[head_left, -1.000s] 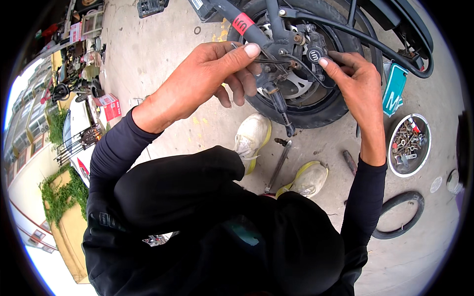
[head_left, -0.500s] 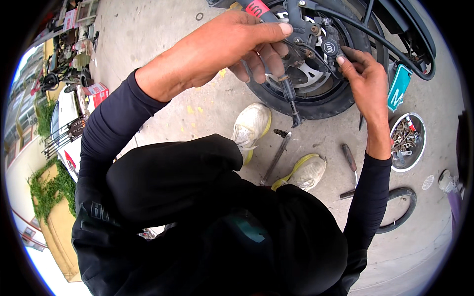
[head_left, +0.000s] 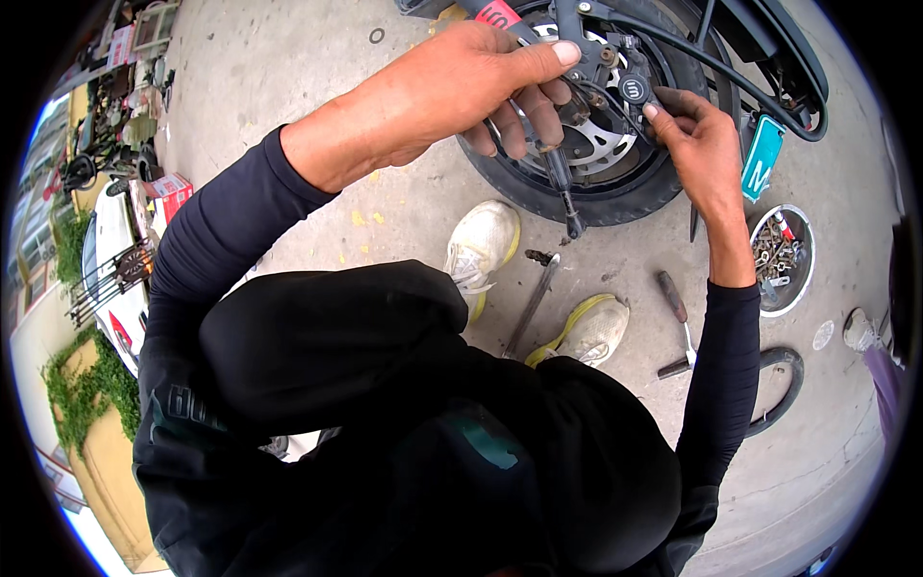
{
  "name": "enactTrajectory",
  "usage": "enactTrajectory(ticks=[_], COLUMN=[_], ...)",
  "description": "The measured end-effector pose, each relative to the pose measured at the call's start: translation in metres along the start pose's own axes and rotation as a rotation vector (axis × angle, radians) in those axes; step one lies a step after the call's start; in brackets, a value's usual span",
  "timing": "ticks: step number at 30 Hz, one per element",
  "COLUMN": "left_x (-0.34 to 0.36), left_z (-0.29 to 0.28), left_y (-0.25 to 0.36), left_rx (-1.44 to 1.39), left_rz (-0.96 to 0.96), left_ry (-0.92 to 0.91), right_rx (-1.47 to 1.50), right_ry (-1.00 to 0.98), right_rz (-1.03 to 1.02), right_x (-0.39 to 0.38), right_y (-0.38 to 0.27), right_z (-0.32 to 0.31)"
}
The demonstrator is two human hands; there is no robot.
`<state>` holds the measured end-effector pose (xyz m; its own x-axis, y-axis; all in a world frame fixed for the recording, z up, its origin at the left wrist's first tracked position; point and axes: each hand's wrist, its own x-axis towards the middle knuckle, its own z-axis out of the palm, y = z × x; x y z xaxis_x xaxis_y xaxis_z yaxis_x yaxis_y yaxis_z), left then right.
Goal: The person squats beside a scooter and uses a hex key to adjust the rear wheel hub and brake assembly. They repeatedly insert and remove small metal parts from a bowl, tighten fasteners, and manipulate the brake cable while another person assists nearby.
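Note:
My left hand [head_left: 471,87] reaches over the hub of a wheel with a black tyre [head_left: 615,212]. Its fingers hang loosely apart from the thumb, and I see nothing between them. Just below the fingertips, a dark cylindrical part [head_left: 558,173] with a narrower lower end stands out in front of the tyre. Thumb and fingers of my right hand [head_left: 700,144] close on the black brake caliper [head_left: 635,91], which has a round cap and sits at the edge of the slotted brake disc [head_left: 608,144]. The fingertips behind the caliper are partly hidden.
A metal bar [head_left: 532,308] lies between my shoes. To the right are a screwdriver-like tool [head_left: 675,298], a bowl of small hardware [head_left: 808,260], a black hose [head_left: 793,394] and a teal plate [head_left: 762,159]. Another person's shoe [head_left: 859,332] is at the far right.
The view has shifted slightly, moving the floor items a little left and up. Both hands keep nearly the same places at the wheel, the right one still at the caliper.

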<state>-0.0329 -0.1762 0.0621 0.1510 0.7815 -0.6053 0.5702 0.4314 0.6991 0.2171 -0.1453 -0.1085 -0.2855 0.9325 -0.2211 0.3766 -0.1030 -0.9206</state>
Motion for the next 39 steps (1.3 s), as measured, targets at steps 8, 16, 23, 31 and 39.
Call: enactTrajectory(ticks=[8,16,23,31,39], left_x=[0.009,0.03,0.007,-0.006,0.0], left_z=[-0.011,-0.023,-0.006,-0.001,-0.004], left_y=[0.005,0.054,0.033,0.014,0.04], left_rx=[0.115,1.182,1.923,0.949,1.348], left_rz=[0.065,0.507,0.989,0.367,0.412], left_ry=[-0.11,-0.347,-0.151,-0.041,-0.273], right_rx=[0.008,0.019,-0.026,-0.071,-0.002], right_ry=[0.05,0.058,0.095,0.164,0.121], right_rz=[-0.015,-0.026,-0.078,-0.225,-0.176], right_x=[-0.003,-0.004,-0.008,-0.005,-0.003], right_y=[-0.002,-0.004,-0.006,0.002,-0.001], right_z=[0.005,0.004,0.002,0.007,-0.001])
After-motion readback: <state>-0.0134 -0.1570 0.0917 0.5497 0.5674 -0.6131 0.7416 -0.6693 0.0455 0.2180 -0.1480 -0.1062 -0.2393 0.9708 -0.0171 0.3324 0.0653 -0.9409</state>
